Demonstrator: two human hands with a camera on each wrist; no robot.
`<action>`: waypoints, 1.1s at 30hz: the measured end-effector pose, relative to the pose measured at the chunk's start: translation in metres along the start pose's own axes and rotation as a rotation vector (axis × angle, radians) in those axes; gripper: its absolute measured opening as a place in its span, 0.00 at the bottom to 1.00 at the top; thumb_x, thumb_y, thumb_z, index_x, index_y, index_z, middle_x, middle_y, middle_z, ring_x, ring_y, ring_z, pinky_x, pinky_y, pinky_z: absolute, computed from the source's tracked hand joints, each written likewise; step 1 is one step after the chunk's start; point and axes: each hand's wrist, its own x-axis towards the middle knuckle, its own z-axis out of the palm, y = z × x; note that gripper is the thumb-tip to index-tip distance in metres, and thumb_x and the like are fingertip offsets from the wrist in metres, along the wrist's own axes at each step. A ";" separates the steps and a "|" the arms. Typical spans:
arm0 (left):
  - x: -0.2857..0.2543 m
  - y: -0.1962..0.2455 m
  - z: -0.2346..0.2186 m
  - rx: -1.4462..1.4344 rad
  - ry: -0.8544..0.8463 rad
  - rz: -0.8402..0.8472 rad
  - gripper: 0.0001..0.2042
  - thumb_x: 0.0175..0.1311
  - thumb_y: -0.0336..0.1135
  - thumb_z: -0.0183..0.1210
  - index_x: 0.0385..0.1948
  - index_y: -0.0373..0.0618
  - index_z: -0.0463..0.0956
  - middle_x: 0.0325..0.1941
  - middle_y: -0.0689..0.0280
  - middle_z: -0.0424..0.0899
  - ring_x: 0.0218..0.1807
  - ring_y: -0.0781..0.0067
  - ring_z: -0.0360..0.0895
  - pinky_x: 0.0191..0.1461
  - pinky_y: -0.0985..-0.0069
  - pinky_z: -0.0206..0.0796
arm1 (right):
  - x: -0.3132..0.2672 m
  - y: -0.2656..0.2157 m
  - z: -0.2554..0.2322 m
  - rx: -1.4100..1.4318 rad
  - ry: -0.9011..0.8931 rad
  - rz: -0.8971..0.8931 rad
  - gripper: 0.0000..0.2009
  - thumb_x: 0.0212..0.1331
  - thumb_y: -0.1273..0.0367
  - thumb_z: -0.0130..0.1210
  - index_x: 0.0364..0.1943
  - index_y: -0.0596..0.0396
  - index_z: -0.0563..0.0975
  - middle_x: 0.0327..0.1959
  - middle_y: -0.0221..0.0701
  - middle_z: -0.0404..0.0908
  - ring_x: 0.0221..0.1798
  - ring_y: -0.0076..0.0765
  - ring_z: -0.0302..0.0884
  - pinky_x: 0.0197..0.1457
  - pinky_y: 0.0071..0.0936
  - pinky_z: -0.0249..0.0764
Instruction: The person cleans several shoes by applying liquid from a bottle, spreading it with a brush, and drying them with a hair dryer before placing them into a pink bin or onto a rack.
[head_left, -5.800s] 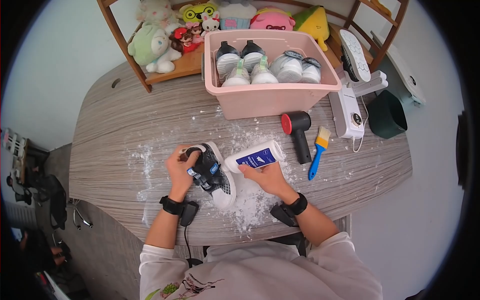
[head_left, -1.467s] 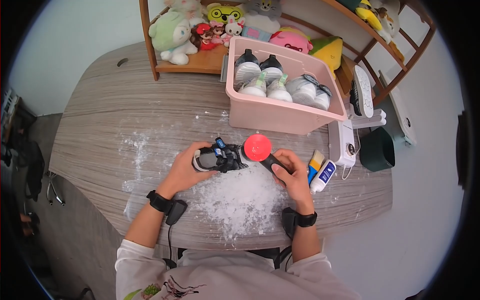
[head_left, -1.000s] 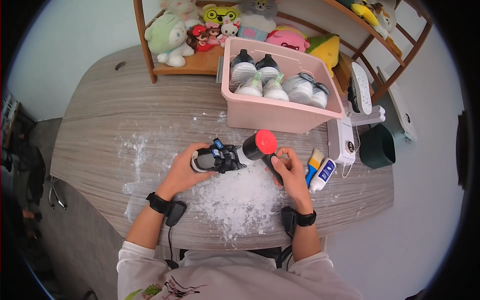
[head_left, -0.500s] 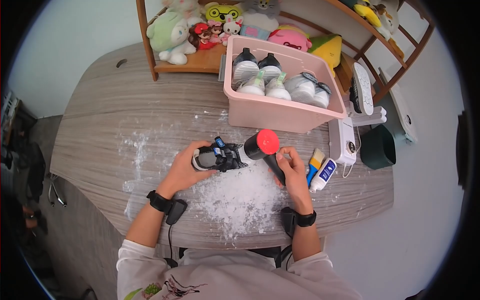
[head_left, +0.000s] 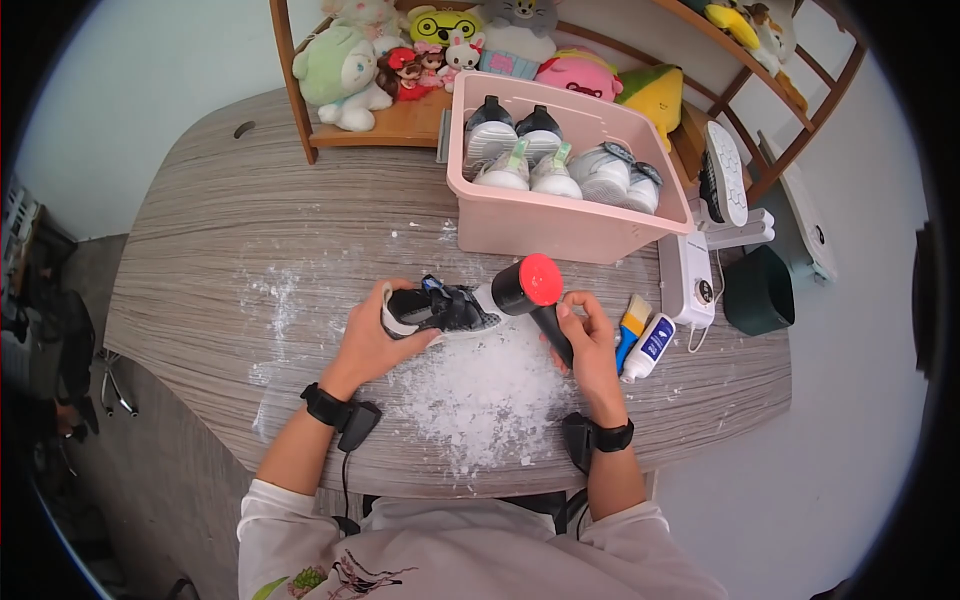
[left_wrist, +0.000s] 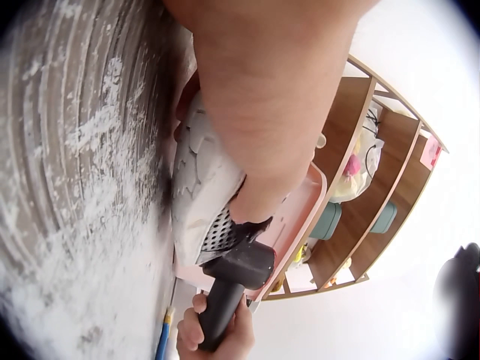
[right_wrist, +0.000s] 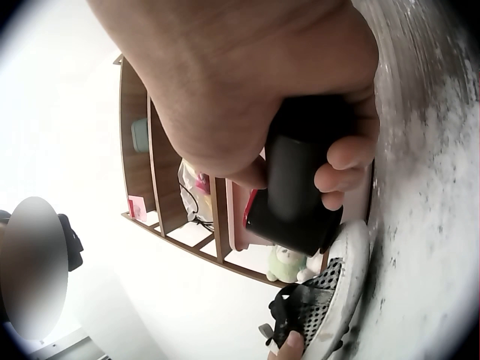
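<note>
My left hand (head_left: 367, 338) grips a black and white sneaker (head_left: 455, 310) at its heel, thumb on the near side. The shoe lies tilted, its toe pointing right; its mesh side and white sole (left_wrist: 202, 172) show in the left wrist view. My right hand (head_left: 590, 345) holds the black handle of a hand-held blower (head_left: 515, 288) with a red round end. The blower's head is right at the sneaker's toe, overlapping it in the head view. White powder (head_left: 480, 395) lies spread on the table below the shoe.
A pink bin (head_left: 560, 225) with several shoes stands at the back. On the right lie a blue-handled brush (head_left: 632, 325) and a white bottle (head_left: 650, 347). Beyond are a white shoe dryer (head_left: 685, 285) bearing a shoe and a dark green bin (head_left: 757, 292). Plush toys (head_left: 340, 75) sit on a wooden shelf.
Earlier my right hand held the white bottle; it now lies beside the brush, and the blower is in my hand. The sneaker has turned toe-right and, in the last half second, tilted.
</note>
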 end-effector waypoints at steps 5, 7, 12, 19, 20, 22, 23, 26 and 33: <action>0.000 -0.003 0.001 -0.004 0.087 -0.064 0.27 0.51 0.40 0.75 0.50 0.37 0.74 0.43 0.55 0.86 0.45 0.67 0.85 0.52 0.72 0.74 | -0.002 0.000 0.003 0.061 0.020 -0.060 0.07 0.74 0.65 0.51 0.44 0.52 0.69 0.22 0.32 0.80 0.13 0.16 0.64 0.13 0.18 0.55; 0.001 -0.007 0.001 -0.037 0.141 -0.071 0.25 0.53 0.40 0.73 0.49 0.36 0.74 0.42 0.56 0.86 0.44 0.69 0.84 0.51 0.73 0.74 | -0.002 0.004 0.006 0.043 0.031 -0.103 0.07 0.73 0.65 0.52 0.44 0.52 0.69 0.22 0.31 0.80 0.13 0.15 0.64 0.14 0.18 0.55; -0.001 -0.022 0.003 -0.184 0.189 -0.140 0.21 0.60 0.38 0.70 0.49 0.36 0.75 0.41 0.62 0.84 0.42 0.75 0.79 0.50 0.76 0.72 | -0.007 0.008 0.014 0.010 0.018 -0.151 0.07 0.73 0.66 0.53 0.43 0.53 0.69 0.20 0.26 0.77 0.15 0.14 0.63 0.17 0.16 0.57; -0.003 -0.027 0.003 -0.458 0.127 -0.143 0.14 0.68 0.34 0.64 0.50 0.38 0.75 0.43 0.70 0.79 0.42 0.84 0.73 0.45 0.83 0.66 | -0.009 0.017 0.023 -0.063 0.124 -0.251 0.06 0.71 0.70 0.55 0.43 0.54 0.70 0.19 0.21 0.72 0.18 0.12 0.62 0.22 0.17 0.57; -0.003 -0.026 0.003 -0.459 0.127 -0.143 0.14 0.68 0.34 0.64 0.50 0.38 0.75 0.43 0.70 0.79 0.42 0.84 0.73 0.45 0.83 0.66 | -0.010 0.017 0.025 -0.083 0.158 -0.258 0.06 0.70 0.71 0.56 0.43 0.55 0.70 0.18 0.20 0.72 0.19 0.12 0.61 0.23 0.17 0.57; -0.003 -0.024 0.003 -0.507 0.116 -0.146 0.14 0.69 0.34 0.63 0.50 0.39 0.74 0.44 0.69 0.79 0.43 0.84 0.73 0.46 0.83 0.66 | -0.012 0.023 0.029 -0.125 0.123 -0.288 0.06 0.69 0.71 0.56 0.43 0.56 0.71 0.19 0.22 0.72 0.20 0.13 0.61 0.24 0.18 0.58; -0.002 -0.024 0.004 -0.506 0.115 -0.147 0.14 0.69 0.34 0.63 0.50 0.39 0.74 0.44 0.69 0.79 0.43 0.84 0.73 0.46 0.83 0.66 | -0.014 0.025 0.031 -0.165 0.088 -0.319 0.07 0.68 0.72 0.57 0.43 0.56 0.71 0.19 0.23 0.73 0.21 0.14 0.62 0.25 0.18 0.59; -0.002 -0.028 0.006 -0.534 0.117 -0.128 0.13 0.69 0.32 0.63 0.50 0.39 0.74 0.44 0.69 0.78 0.44 0.84 0.73 0.47 0.82 0.66 | -0.025 0.023 0.046 -0.260 -0.037 -0.392 0.08 0.66 0.72 0.59 0.43 0.57 0.72 0.20 0.26 0.75 0.24 0.15 0.64 0.28 0.19 0.61; -0.003 -0.026 0.006 -0.563 0.124 -0.145 0.10 0.68 0.29 0.63 0.47 0.39 0.75 0.43 0.69 0.79 0.43 0.84 0.74 0.46 0.82 0.68 | -0.019 0.027 0.035 -0.217 0.037 -0.356 0.09 0.65 0.72 0.60 0.43 0.58 0.73 0.21 0.27 0.77 0.25 0.15 0.67 0.29 0.19 0.63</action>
